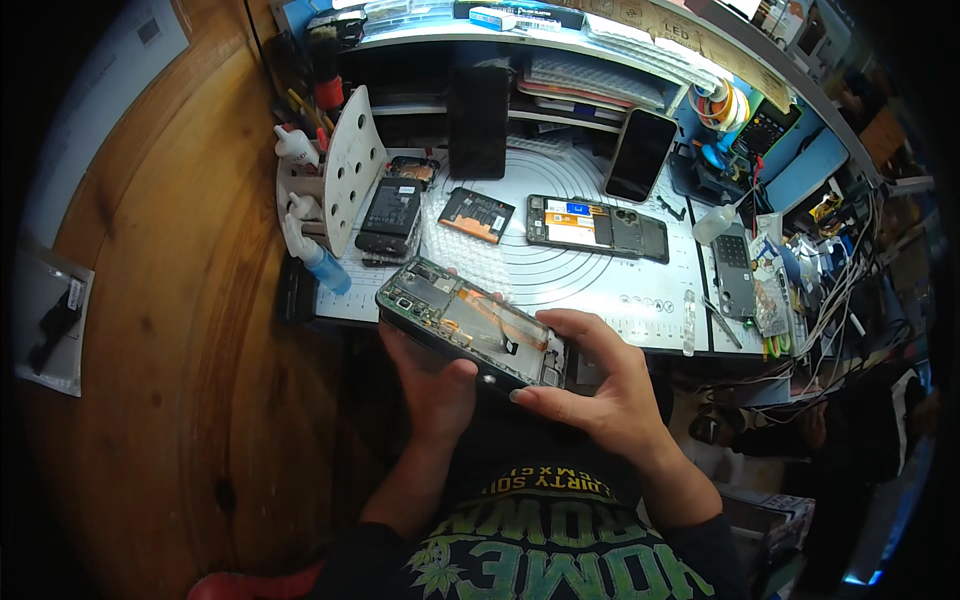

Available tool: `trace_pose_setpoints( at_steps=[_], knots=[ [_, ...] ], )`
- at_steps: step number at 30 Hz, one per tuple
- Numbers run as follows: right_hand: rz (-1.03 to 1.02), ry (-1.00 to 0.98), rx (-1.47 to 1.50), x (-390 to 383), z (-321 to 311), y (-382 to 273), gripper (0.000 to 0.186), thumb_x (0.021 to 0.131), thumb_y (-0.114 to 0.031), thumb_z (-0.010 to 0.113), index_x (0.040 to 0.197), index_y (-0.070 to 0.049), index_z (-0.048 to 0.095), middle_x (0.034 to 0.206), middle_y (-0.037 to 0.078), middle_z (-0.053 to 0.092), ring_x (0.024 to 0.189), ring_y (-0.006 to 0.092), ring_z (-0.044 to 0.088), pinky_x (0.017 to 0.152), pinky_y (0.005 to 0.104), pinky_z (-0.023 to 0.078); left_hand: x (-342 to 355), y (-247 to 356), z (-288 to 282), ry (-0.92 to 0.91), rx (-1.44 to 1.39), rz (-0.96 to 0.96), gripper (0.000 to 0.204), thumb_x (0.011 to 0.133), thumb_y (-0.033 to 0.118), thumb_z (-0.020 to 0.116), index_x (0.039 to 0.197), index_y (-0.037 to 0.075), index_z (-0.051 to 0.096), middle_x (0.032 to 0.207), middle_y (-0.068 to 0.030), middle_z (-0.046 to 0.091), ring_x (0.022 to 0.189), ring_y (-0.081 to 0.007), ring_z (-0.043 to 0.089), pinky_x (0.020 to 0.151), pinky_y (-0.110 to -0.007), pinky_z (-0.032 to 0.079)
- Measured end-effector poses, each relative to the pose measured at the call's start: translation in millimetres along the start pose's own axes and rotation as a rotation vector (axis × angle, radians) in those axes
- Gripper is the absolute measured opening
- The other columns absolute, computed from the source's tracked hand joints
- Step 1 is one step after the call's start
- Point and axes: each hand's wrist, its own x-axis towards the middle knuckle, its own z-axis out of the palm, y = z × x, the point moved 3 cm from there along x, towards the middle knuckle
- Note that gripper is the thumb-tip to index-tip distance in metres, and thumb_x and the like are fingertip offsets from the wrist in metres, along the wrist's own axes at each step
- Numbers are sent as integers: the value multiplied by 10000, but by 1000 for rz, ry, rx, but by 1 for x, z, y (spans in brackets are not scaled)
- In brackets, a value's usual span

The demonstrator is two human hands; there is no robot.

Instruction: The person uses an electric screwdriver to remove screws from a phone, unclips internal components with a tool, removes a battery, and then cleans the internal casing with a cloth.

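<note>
Between my hands, in front of the bench edge, is an opened phone [470, 322] with its circuit board, orange flex cables and bare battery bay facing up. My left hand [432, 390] grips its left end from below, thumb along the near side. My right hand [598, 375] closes round the right end, thumb on the near edge and fingers on the far edge. Beyond it on the mat lie a loose phone battery [477, 215] on bubble wrap [462, 258] and a second opened phone [597, 228] with its battery in place.
A white perforated holder [357, 165] with bottles stands left, beside a blue spray bottle [328, 270] and a stack of black phone parts [390, 212]. Two dark phones, one upright [478, 125] and one leaning [640, 152], stand behind. Tweezers [722, 322] and tangled cables [835, 285] lie right.
</note>
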Motion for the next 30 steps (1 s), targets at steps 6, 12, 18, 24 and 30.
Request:
trace_pose_setpoints(
  at_steps=[6,12,18,24,30],
  knots=[
    [-110,143,151,-1,-9,8,649,769,-225,921,1301,4,628,1211,157,710,1179,226,653,1068,351,460,-6,-10,-2,65,55,-84,1091,777,86,882,1609,155,179,1531,-112,382,1438,-288,403,1141,-466,436],
    [-254,249,344,-1,-21,9,587,821,-66,854,1342,26,597,1431,209,558,1339,273,544,1154,385,380,-2,-18,14,7,91,-212,900,980,64,644,1656,160,57,1543,-225,380,1242,-383,608,1041,-508,530],
    [-198,358,526,-12,-63,12,403,950,-120,686,1299,64,603,1309,216,633,1113,220,649,953,344,533,10,-10,30,100,113,-452,655,995,99,406,1614,91,190,1405,-227,489,1161,-374,639,901,-543,612],
    [456,20,663,-9,-131,60,564,1012,-425,517,1266,76,574,1009,268,723,770,249,718,620,342,601,114,-9,-14,-10,648,-394,546,936,39,519,1463,-43,402,1192,-202,669,1114,-248,681,888,-390,608],
    [824,-244,746,10,-128,88,660,1049,-512,461,1367,66,473,977,339,715,620,309,727,450,321,597,164,-30,-33,78,1111,-308,542,873,8,625,1403,-49,527,1160,-189,721,1013,-229,717,864,-340,562]
  ],
)
